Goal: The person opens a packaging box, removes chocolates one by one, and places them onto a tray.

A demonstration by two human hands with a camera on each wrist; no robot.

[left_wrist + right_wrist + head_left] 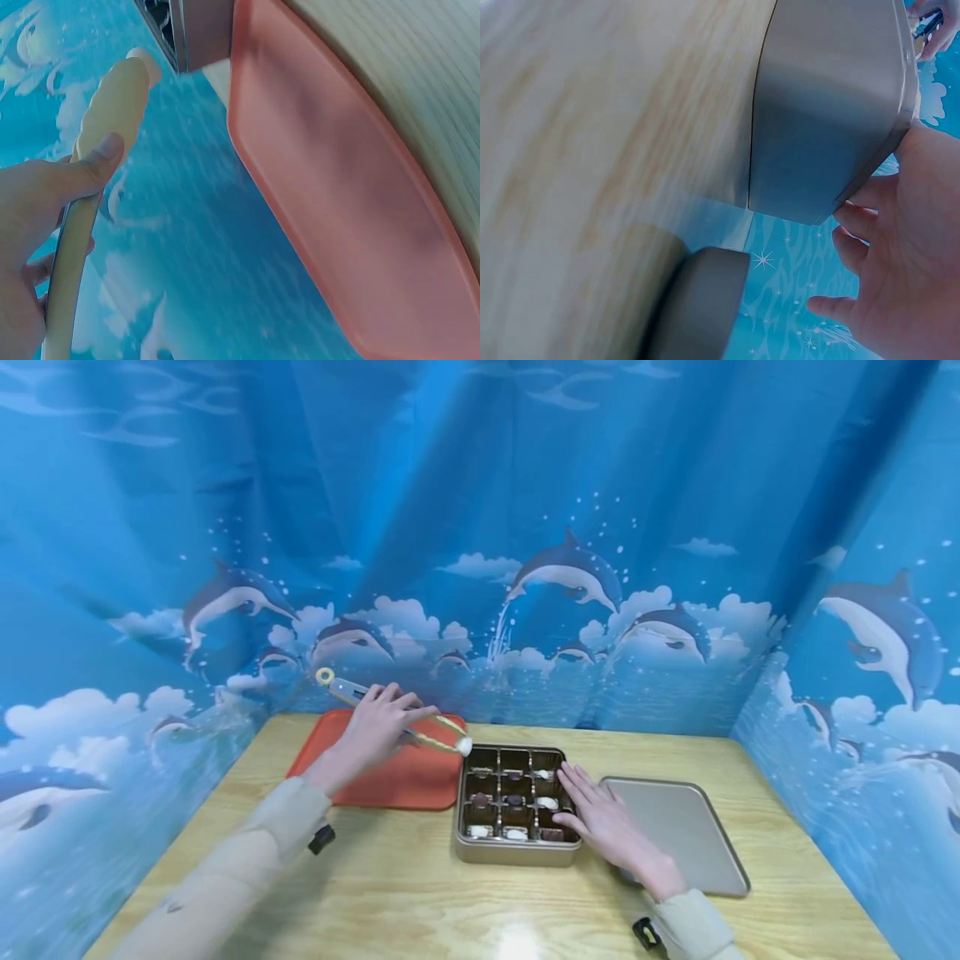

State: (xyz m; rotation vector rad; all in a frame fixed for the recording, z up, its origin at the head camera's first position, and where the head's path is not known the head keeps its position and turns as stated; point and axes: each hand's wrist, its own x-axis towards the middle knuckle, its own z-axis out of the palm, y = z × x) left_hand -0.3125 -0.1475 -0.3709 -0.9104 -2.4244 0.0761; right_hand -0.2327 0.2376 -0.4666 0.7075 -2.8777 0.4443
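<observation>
Half the tongs [420,729] behind hands [378,727].

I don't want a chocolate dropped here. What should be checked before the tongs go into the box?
1. Left hand grips the tongs: ok.
2. Tong tips over the box: not ok, they are just off its far left corner.
3. Right hand steadies the box's right edge: ok.
4. Lid out of the way on the right: ok.
5. Orange tray beside the box: ok.
6. Tongs empty: cannot tell.
</observation>
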